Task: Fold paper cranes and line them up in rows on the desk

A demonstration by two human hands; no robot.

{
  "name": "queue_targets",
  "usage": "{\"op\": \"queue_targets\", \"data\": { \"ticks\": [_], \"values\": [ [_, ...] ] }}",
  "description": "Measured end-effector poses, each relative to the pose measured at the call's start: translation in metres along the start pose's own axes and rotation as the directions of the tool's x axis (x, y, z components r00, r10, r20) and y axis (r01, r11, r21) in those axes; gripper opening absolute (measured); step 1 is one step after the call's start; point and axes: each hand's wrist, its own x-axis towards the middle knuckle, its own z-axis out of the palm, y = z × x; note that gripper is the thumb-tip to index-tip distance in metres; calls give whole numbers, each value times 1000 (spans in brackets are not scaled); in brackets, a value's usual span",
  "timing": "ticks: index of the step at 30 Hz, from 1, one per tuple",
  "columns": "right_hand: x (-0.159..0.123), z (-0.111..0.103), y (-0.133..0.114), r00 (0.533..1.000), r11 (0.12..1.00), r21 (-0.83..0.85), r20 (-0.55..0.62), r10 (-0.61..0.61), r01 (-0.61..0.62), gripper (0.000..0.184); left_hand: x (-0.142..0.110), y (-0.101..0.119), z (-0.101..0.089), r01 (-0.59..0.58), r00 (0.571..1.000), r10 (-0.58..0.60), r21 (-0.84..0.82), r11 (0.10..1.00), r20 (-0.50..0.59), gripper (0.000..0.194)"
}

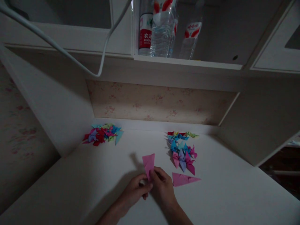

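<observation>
A folded piece of pink paper (148, 163) is held up over the white desk, its wide end pointing away from me. My right hand (163, 184) pinches its narrow lower end between thumb and fingers. My left hand (137, 188) is closed at the same end, thumb and fingertips against the paper's lower tip, which the fingers partly hide. Just right of my right hand lies another folded pink paper (184, 179), long and pointed towards the right. Beyond it sits a group of colourful folded paper pieces (182, 157), pink, purple, blue and green.
A second heap of folded paper pieces (100, 135) lies at the desk's back left. Above the desk (93, 178), a shelf holds several plastic bottles (161, 34). A pale cable (70, 57) loops down at the upper left. Side panels bound the desk.
</observation>
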Motion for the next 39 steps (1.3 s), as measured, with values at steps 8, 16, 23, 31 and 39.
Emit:
{"op": "queue_targets", "data": {
  "ticks": [8,16,23,31,39],
  "values": [
    [-2,-25,15,742,432,-701,208,-637,568,42,-3,23,-12,-59,995,17,-440,896,-98,43],
    [-6,-17,14,727,385,-704,272,-630,597,46,1,18,-21,-122,971,96,-108,987,-219,24],
    [-17,-2,6,934,710,-607,250,-255,357,22,3,17,-35,-184,904,171,4,983,-391,22],
    [-19,9,0,806,532,-651,583,-107,541,18,25,60,11,-167,977,177,91,982,-120,28],
    [-13,3,18,836,544,-690,548,-36,477,23,88,53,103,54,935,-185,394,917,303,22]
  ]
}}
